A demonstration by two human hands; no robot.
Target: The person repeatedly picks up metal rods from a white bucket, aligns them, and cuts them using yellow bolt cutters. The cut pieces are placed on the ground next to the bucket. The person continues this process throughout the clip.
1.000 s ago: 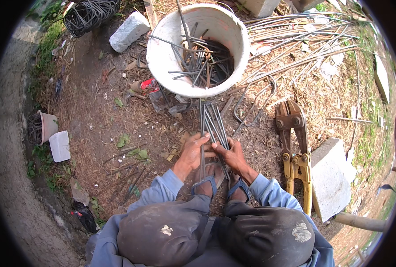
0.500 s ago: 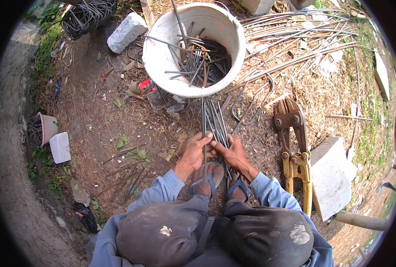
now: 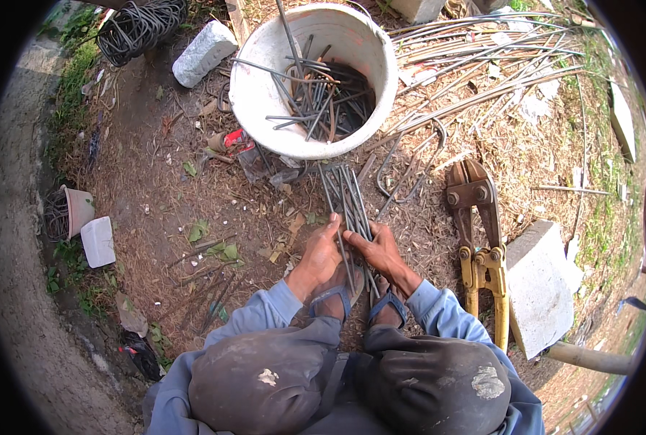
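Bare hands on a sheaf of metal: thin dark rods [image 3: 353, 192] fan out above a worker's sandaled feet, just below a white bucket [image 3: 260, 93] that bristles with more cut lengths. The right hand [image 3: 383, 255] clasps the bundle, thumb across the top; the left hand [image 3: 318, 261] sits against its left edge, thumb up, though whether its fingers close on a rod cannot be told. The far ends spread unevenly, and a loosened right thumb could let single rods slide out — most likely onto the toes beneath, left largely bare by the blue sandals [image 3: 332, 296]. Ungloved, the palms could be nicked if the rod ends are rough. Stray hooked bars [image 3: 388, 190] beside the bundle might snag it if it swings right, toward the yellow-handled bolt cutter [image 3: 485, 267].
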